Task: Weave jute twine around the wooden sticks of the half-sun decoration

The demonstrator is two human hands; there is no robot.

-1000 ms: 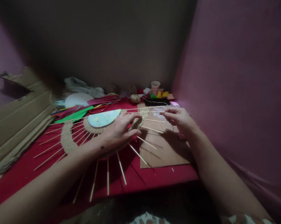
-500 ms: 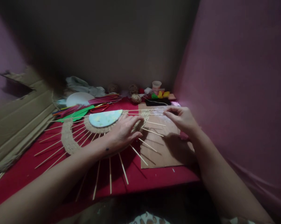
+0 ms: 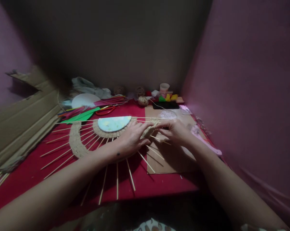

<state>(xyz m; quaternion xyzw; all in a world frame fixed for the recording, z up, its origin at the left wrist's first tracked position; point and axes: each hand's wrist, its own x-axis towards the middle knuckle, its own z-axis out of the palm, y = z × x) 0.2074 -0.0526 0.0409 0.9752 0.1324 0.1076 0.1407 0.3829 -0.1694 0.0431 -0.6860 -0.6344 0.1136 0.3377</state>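
Note:
A half-circle of thin wooden sticks point(image 3: 117, 181) fans out over the red cloth, with a pale blue patterned half-disc point(image 3: 114, 124) at its middle. Woven twine rings the half-disc, and a second woven twine band point(image 3: 74, 141) curves farther out across the sticks. My left hand point(image 3: 131, 136) is closed on the right part of this outer band, its thumb on the near side. Against the band's right end my right hand point(image 3: 175, 130) pinches with thumb and finger; what lies between the fingertips is too small to make out. My left forearm hides part of the band.
Brown cardboard point(image 3: 176, 160) lies under the right sticks. Behind stand a twine ball point(image 3: 143, 101) with a loose strand, a black phone-like slab point(image 3: 166, 105) and a paper cup point(image 3: 164, 87). Red-handled scissors point(image 3: 105, 111) and green sheets point(image 3: 83, 116) lie left. Folded cardboard point(image 3: 21, 125) leans at far left.
My right hand has moved left and slightly down, from the stick tips to the end of the woven band. My left hand keeps its place on the band. The view has shifted slightly.

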